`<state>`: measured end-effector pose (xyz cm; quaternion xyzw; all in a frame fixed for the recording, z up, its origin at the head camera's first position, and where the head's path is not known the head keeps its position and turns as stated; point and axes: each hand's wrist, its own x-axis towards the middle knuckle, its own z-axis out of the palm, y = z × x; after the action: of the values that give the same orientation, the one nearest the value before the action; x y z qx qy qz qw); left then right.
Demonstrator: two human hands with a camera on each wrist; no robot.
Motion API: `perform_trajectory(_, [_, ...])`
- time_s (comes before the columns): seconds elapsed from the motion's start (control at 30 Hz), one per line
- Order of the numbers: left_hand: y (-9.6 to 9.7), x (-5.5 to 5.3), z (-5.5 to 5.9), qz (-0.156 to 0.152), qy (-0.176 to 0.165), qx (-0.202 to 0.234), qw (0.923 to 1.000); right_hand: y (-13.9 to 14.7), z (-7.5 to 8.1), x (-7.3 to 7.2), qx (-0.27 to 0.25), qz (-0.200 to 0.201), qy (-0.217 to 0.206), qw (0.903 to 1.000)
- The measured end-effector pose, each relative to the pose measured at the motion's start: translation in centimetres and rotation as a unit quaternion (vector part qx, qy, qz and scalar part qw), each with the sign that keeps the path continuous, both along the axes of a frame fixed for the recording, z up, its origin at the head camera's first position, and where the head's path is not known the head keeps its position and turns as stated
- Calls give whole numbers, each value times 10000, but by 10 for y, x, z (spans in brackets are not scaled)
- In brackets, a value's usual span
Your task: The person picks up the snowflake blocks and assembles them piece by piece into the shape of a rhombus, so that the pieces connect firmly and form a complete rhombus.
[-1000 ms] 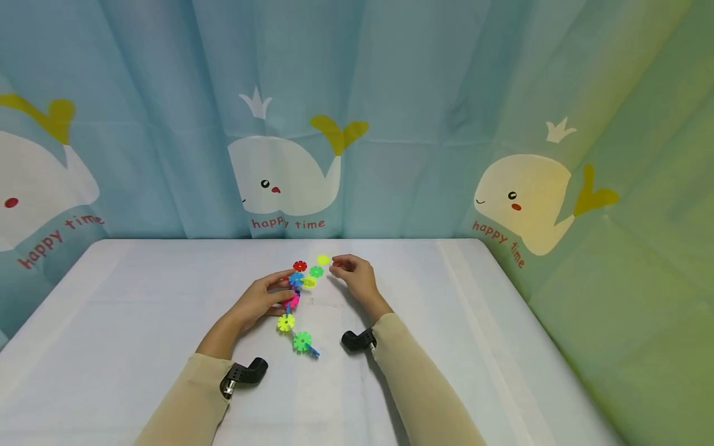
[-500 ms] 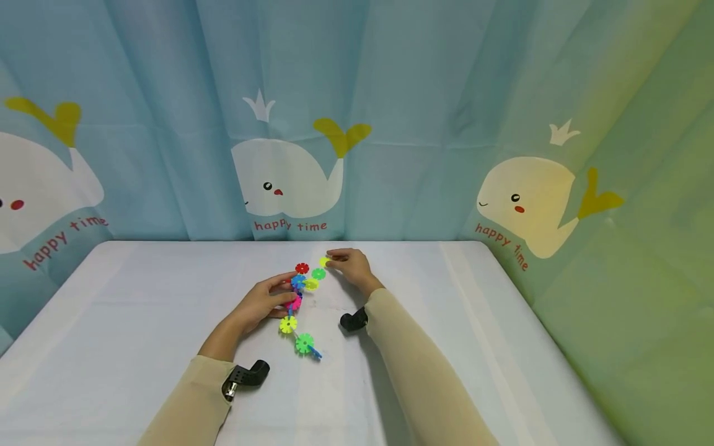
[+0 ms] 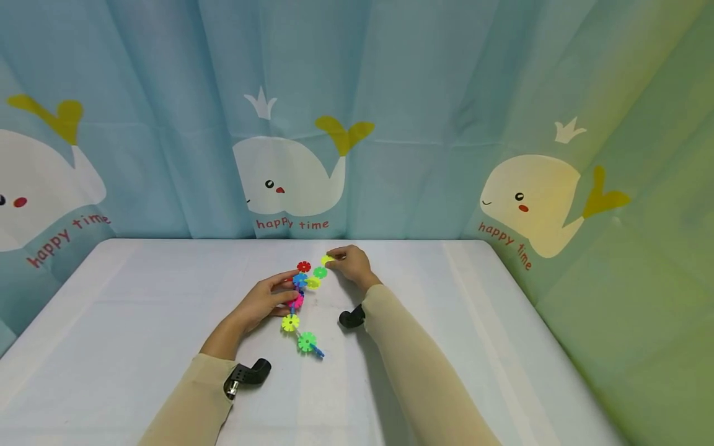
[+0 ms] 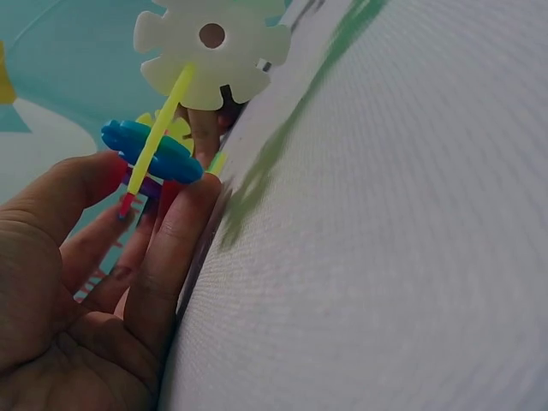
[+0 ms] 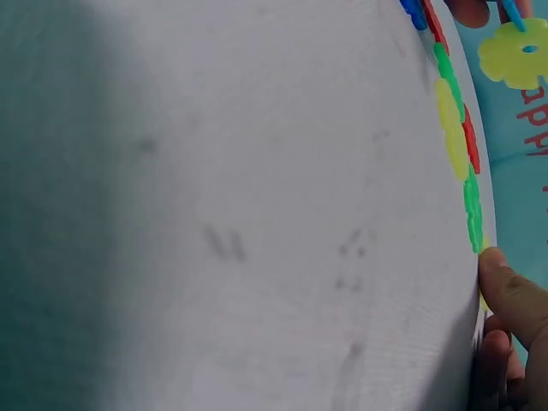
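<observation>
My left hand [image 3: 259, 305] holds a chain of interlocking snowflake discs. In the left wrist view, a blue disc [image 4: 175, 158] lies near its thumb, beside an edge-on yellow disc [image 4: 161, 133]. The chain includes a pink disc [image 3: 298, 301], a lower yellow disc [image 3: 290, 323], a green disc [image 3: 307, 341] and a blue end disc [image 3: 318, 352]. Beyond the chain, my right hand [image 3: 352, 263] pinches a loose yellow disc [image 3: 326, 260] at the table surface; its fingers partly cover the disc. The thumb [image 5: 507, 278] touches that disc's edge in the right wrist view.
Near the right hand lie a loose green disc [image 3: 320, 272], a red disc [image 3: 304, 266] and another yellow disc [image 3: 313, 283]. They rest on a white-covered table [image 3: 435, 347]. Behind it hangs a blue whale-print curtain [image 3: 413, 186].
My right hand has moved left and slightly away from me, reaching the far yellow disc and taking it between its fingers. The left hand keeps its hold on the chain.
</observation>
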<state>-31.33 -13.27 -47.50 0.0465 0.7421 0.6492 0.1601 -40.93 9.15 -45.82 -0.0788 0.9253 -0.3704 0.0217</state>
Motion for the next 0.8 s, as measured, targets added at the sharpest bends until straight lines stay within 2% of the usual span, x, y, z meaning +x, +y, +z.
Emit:
perform_trajectory(0.13, [0,0,-1,-43,26,58,10000,1,0,2,-52,-93,34,9999])
perform_trajectory(0.4, [-1,-1,-1,14,71,40,10000,5,-9,8,-917,-261,498,9942])
perform_trajectory(0.57, [-2,-1,-2,-10,143,22,9999,7,-15,12,-1072,-273,717,9913])
perform_trajectory(0.8, [-1,0,-3,-81,180,-22,9998,13,-17,20,-1371,-384,661,9876])
